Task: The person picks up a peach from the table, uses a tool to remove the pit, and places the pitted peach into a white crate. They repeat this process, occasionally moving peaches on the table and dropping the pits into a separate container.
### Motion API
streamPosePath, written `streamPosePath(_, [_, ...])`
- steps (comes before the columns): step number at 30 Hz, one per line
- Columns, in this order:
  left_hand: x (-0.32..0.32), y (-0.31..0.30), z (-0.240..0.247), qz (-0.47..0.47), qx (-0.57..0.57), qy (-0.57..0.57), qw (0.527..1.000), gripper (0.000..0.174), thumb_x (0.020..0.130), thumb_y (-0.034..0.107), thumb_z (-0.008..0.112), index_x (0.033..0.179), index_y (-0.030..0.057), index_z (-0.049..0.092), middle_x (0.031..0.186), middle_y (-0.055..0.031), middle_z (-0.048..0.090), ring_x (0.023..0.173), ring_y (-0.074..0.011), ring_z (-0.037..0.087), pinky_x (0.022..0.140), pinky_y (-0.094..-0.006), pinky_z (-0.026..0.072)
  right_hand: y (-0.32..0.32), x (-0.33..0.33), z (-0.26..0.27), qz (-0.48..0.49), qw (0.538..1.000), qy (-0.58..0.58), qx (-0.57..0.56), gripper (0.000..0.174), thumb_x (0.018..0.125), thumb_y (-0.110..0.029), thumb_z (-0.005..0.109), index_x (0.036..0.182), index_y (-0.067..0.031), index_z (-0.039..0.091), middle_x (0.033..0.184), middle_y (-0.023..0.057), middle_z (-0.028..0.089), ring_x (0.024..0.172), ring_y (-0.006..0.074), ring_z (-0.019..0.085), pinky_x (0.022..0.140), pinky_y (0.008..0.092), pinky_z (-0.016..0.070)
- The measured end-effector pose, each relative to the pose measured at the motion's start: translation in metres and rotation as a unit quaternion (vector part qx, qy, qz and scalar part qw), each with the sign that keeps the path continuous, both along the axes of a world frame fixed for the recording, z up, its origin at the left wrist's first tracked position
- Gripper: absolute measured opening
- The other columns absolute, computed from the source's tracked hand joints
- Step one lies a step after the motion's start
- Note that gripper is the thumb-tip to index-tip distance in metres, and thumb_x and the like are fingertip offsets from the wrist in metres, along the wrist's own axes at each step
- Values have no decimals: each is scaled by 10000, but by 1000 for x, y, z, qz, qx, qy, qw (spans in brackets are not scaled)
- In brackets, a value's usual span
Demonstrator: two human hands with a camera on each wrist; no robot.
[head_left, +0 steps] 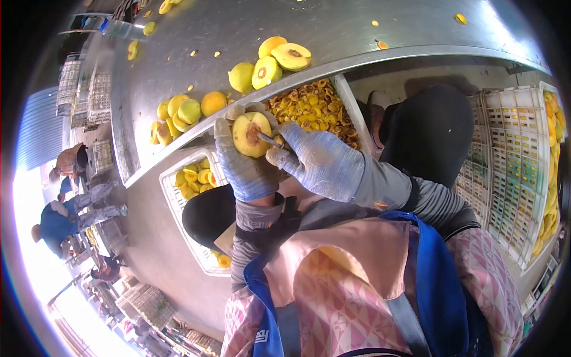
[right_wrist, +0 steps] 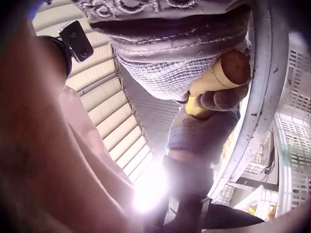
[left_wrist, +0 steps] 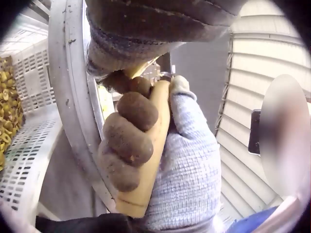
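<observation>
My gloved left hand (head_left: 248,176) grips a yellow peach half (head_left: 247,132), its cut face turned up and the brown middle showing. In my gloved right hand (head_left: 330,163) is a wooden-handled pitting tool, whose narrow metal tip (head_left: 269,140) lies at the brown middle. Fingers curl round the thick wooden handle (left_wrist: 148,170) in the left wrist view, and the handle's butt end (right_wrist: 235,67) sticks out of the right hand in the right wrist view. Beyond it there, the left hand (right_wrist: 201,131) holds the fruit. Peach halves (head_left: 266,71) lie on the metal table just past my hands.
A metal table (head_left: 333,27) with a raised rim spans the front. Below it sits a bin of pits and scraps (head_left: 315,110). White crates with peaches stand left (head_left: 172,199) and right (head_left: 505,160). More peaches (head_left: 184,113) lie left; people (head_left: 56,214) work in the background.
</observation>
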State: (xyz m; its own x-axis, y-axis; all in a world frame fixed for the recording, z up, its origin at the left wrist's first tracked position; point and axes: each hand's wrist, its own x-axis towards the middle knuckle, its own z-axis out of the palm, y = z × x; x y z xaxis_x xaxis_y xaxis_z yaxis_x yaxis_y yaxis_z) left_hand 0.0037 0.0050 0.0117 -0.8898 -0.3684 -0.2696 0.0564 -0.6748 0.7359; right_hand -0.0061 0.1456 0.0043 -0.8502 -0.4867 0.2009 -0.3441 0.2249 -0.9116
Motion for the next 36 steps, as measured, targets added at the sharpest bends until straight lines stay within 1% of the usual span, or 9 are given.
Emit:
streamPosePath(4, [1,7,-10,41,-19,21,999,357,991,301,497,1244,50,514,1153,-150,586,968,-250,602,865,-374,509,-4,-1,1,-43,999,-21,-26,289,941,-279,606,1036,-16,533,778,211,617,673,392,630,587,442,503])
streamPosePath(6, [3,4,-22,15,-413,97,905,324,960,134,530,1260,22,482,1167,-155,569,960,-246,600,843,-355,511,-5,-1,4,-47,998,-50,4,276,941,-275,605,1005,-17,529,749,208,610,638,387,624,557,434,495])
streamPosePath(12, [3,10,-11,48,-679,129,721,289,924,34,524,1207,-9,490,1096,-146,548,943,-234,591,829,-353,507,-5,-1,0,-54,998,-8,25,278,935,-272,611,1002,-14,531,702,193,605,591,368,620,509,421,486])
streamPosePath(19, [5,5,-14,42,-676,83,731,314,1047,228,385,1185,-14,529,1139,-137,598,1006,-189,593,907,-315,500,-4,2,1,-51,994,56,77,315,916,-313,619,1022,-27,543,694,167,615,570,351,625,490,412,501])
streamPosePath(21, [6,7,-13,14,-344,46,938,346,1045,275,391,1176,-10,536,1134,-134,599,1001,-188,599,904,-317,509,-3,2,1,-38,994,43,91,336,903,-319,629,1037,-23,543,693,161,618,573,350,629,494,414,504])
streamPosePath(28, [6,10,-11,-10,-264,84,961,386,1032,332,422,1180,-7,535,1124,-125,604,1002,-177,595,898,-315,517,-5,3,-4,-32,996,47,65,353,893,-300,635,1067,-8,539,742,167,637,600,355,644,525,419,525])
streamPosePath(31, [6,18,-5,28,-442,61,895,368,1025,329,441,1139,-2,553,1093,-123,614,977,-181,597,874,-309,522,-4,4,-5,-22,995,52,80,362,891,-289,636,1080,2,535,759,174,641,608,359,647,537,418,533])
streamPosePath(33, [1,22,-2,42,-189,20,981,353,1015,348,409,973,32,559,926,-131,616,846,-186,579,791,-300,480,-4,4,-5,-21,993,44,103,363,887,-280,640,1090,3,535,751,177,640,615,356,651,536,415,534])
streamPosePath(36, [-1,22,0,34,-120,15,992,365,1014,352,413,960,23,561,909,-133,621,833,-184,582,779,-290,481,-1,3,-1,-7,994,26,103,349,886,-277,639,1077,-1,541,741,179,640,611,354,653,523,412,531])
